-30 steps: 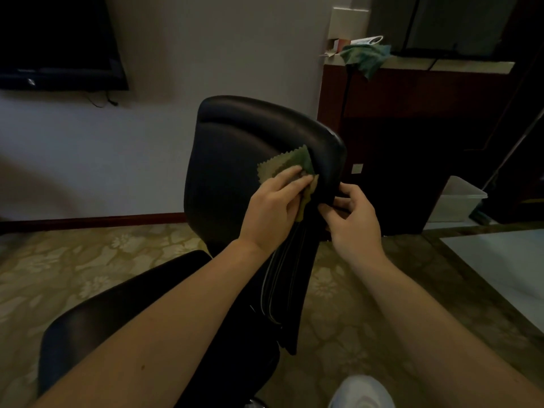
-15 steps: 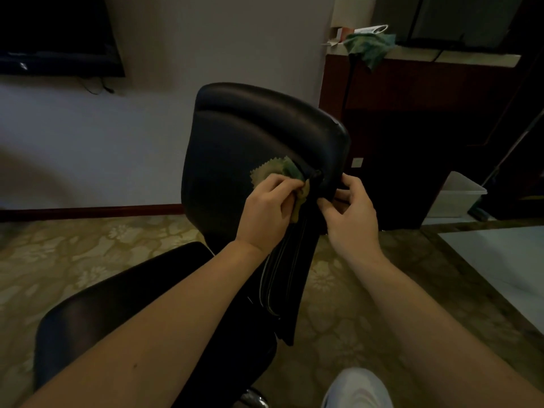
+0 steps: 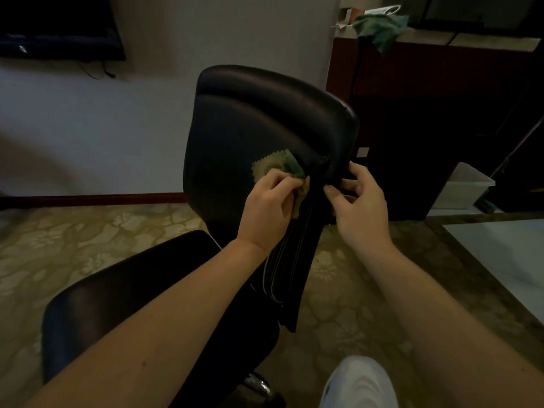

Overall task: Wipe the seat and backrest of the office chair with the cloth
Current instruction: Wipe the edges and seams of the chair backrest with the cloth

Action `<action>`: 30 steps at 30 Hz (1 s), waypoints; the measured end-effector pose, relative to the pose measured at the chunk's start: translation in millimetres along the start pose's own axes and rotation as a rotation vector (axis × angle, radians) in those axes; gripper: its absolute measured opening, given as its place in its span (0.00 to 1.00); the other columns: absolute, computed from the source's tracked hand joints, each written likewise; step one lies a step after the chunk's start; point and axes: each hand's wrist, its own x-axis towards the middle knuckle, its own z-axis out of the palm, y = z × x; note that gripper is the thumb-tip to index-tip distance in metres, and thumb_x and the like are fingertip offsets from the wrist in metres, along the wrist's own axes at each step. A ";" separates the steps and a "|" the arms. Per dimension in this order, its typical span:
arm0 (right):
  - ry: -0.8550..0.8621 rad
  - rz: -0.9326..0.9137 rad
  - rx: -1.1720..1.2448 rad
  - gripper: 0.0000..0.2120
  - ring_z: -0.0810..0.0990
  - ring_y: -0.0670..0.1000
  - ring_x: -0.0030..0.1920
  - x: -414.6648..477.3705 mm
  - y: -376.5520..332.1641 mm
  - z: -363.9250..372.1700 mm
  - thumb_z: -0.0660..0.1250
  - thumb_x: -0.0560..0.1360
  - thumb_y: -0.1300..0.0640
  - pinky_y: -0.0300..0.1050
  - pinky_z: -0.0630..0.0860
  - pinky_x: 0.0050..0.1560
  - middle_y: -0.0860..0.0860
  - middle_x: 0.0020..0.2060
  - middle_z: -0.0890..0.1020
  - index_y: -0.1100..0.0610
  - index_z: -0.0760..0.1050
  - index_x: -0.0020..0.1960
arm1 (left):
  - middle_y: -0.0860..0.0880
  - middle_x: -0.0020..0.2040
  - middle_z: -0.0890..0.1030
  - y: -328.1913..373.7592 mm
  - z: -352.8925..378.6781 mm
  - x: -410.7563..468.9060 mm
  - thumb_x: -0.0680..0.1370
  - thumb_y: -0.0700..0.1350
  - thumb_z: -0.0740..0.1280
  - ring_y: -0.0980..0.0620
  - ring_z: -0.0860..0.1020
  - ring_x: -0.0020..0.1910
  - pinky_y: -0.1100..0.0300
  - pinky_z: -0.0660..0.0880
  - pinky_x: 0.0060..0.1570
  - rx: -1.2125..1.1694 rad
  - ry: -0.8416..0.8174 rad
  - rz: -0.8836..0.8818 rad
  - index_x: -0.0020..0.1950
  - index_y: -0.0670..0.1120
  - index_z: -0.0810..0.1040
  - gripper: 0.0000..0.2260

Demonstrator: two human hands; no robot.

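Green cloth [image 3: 272, 166] gripped in left fingers [image 3: 279, 181] on backrest [image 3: 250, 122]; right fingers [image 3: 360, 175] apparently pinch edge.

Just one view here, a wide-angle camera riding on my head, facing forward and tipped down. It's close in: my left hand [image 3: 265, 210], gripping the small green-yellow cloth [image 3: 270, 167], and my right hand [image 3: 359, 207], pinching the right edge of the black leather office chair [image 3: 265, 128], sit dead centre, forearms running in from the bottom corners. My white shoe [image 3: 359, 384] pokes in at the near edge. Far off there's the pale wall [image 3: 162, 113], a black flat screen [image 3: 59, 25] top left, a dark wooden cabinet [image 3: 426, 113] far right, and flowered beige carpet [image 3: 88, 237] between.
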 end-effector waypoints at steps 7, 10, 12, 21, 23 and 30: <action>-0.020 -0.019 -0.060 0.23 0.77 0.38 0.52 -2.3 -6.3 1.5 0.69 0.79 0.59 0.23 0.72 0.43 0.39 0.49 0.76 0.45 0.66 0.69 | 0.45 0.54 0.79 -3.5 -9.7 -10.9 0.79 0.34 0.68 0.50 0.78 0.50 0.61 0.76 0.51 0.009 -0.096 -0.040 0.58 0.42 0.83 0.09; -0.032 -0.034 -0.081 0.28 0.78 0.40 0.53 -5.3 -6.9 3.0 0.70 0.78 0.61 0.26 0.73 0.45 0.41 0.52 0.77 0.45 0.64 0.73 | 0.46 0.56 0.79 -3.5 -18.9 -1.2 0.80 0.35 0.67 0.51 0.78 0.51 0.60 0.77 0.52 -0.003 -0.135 -0.020 0.59 0.43 0.83 0.10; -0.037 -0.028 -0.092 0.29 0.78 0.42 0.54 -6.8 -7.2 5.1 0.69 0.78 0.61 0.29 0.73 0.47 0.42 0.54 0.77 0.45 0.63 0.74 | 0.46 0.56 0.79 -1.6 -22.5 9.2 0.80 0.35 0.66 0.50 0.79 0.53 0.59 0.77 0.54 -0.004 -0.115 -0.014 0.60 0.43 0.83 0.10; -0.092 0.160 -0.036 0.08 0.82 0.45 0.45 0.2 -5.0 2.2 0.68 0.80 0.54 0.38 0.81 0.47 0.47 0.46 0.81 0.47 0.73 0.57 | 0.47 0.53 0.81 -1.2 -10.5 6.7 0.78 0.34 0.68 0.51 0.79 0.51 0.60 0.77 0.54 -0.050 -0.026 -0.022 0.57 0.42 0.84 0.10; -0.134 0.312 0.170 0.02 0.85 0.52 0.47 5.0 -6.8 -1.8 0.66 0.80 0.54 0.58 0.82 0.54 0.52 0.49 0.84 0.49 0.75 0.53 | 0.47 0.52 0.81 -4.1 -7.9 2.5 0.78 0.34 0.69 0.51 0.80 0.51 0.59 0.78 0.53 -0.052 -0.015 -0.024 0.57 0.42 0.85 0.10; -0.193 0.371 0.337 0.05 0.87 0.53 0.47 2.2 -10.8 -10.2 0.66 0.80 0.59 0.57 0.83 0.51 0.57 0.50 0.85 0.57 0.75 0.56 | 0.46 0.52 0.81 -8.9 -5.3 -18.3 0.79 0.35 0.68 0.49 0.80 0.51 0.54 0.80 0.52 -0.066 -0.027 -0.086 0.56 0.41 0.84 0.09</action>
